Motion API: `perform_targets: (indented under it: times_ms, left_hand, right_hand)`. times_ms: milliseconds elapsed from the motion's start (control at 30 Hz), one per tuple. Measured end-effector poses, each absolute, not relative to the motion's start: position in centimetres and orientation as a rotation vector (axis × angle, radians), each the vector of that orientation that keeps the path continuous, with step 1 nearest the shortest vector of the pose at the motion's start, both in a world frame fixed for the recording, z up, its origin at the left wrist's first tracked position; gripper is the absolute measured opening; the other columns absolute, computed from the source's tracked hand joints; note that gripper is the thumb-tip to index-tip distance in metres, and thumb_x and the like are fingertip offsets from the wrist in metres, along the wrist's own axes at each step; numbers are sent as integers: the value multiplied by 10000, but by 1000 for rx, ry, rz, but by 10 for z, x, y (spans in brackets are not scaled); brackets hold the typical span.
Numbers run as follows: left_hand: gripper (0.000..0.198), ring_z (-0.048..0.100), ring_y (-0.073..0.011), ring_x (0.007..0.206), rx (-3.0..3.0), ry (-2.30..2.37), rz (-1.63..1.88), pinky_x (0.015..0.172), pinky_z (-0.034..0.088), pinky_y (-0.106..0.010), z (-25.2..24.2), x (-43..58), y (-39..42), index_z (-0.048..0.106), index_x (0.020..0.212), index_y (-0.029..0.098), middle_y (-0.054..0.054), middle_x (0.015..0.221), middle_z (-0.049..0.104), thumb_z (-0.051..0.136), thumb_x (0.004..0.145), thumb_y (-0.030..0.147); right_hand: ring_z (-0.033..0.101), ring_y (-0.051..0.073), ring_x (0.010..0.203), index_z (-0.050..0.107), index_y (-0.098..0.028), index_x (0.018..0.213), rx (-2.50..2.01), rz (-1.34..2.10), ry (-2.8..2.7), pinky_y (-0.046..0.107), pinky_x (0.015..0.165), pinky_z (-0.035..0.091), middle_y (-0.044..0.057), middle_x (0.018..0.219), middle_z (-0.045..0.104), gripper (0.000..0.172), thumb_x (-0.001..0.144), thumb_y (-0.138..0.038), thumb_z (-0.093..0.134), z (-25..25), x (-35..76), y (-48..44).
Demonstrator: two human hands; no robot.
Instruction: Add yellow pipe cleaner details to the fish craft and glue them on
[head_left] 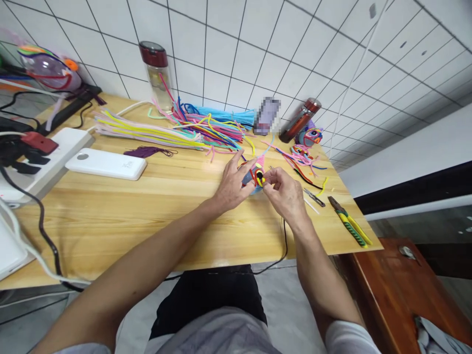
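Wooden worktop point(165, 216) against tiled wall. Far left-center, big pile of fuzzy stems point(151, 135). Behind it, clear bottle point(154, 64) with dark red lid; dark red flask point(300, 120) tilted, far right. White power bank point(106, 163) left. Pliers point(350, 223), yellow-green handles, near right edge. Left hand point(234, 182): grip holds craft piece point(248, 178) between thumb and spread fingers, mid-worktop. Right hand point(285, 192): grip pinched narrow on its right side, at the yellow trim. Cutter point(314, 197) right of right hand.
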State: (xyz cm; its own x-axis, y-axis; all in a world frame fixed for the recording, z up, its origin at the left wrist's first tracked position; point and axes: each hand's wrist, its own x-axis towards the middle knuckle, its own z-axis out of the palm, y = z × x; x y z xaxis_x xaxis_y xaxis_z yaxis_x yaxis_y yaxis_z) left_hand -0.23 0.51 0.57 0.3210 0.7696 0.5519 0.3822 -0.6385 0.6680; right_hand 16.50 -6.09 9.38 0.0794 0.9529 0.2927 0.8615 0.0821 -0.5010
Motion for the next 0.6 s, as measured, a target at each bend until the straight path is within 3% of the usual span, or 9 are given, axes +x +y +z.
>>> perform_targets:
  times_ms: [200, 600]
  left_hand:
    - [523, 295, -395, 1688, 2214, 1032, 1238, 1370, 301, -576, 8, -1, 3, 641, 1487, 205, -178, 1804, 313, 675, 974, 304]
    - [444, 458, -325, 1584, 2205, 1010, 1218, 1335, 380, -520, 10, -2, -2, 635, 1422, 220, -168, 1691, 465, 630, 979, 253]
  right_hand:
    - [645, 189, 640, 716, -258, 1001, -1807, 194, -1802, 306, 669, 432, -4, 814, 782, 202, 829, -221, 619, 92, 166, -60]
    - [678, 201, 670, 722, -258, 1103, -1799, 175, -1759, 309, 675, 442, 1, 830, 783, 271, 861, -258, 601, 84, 159, -61]
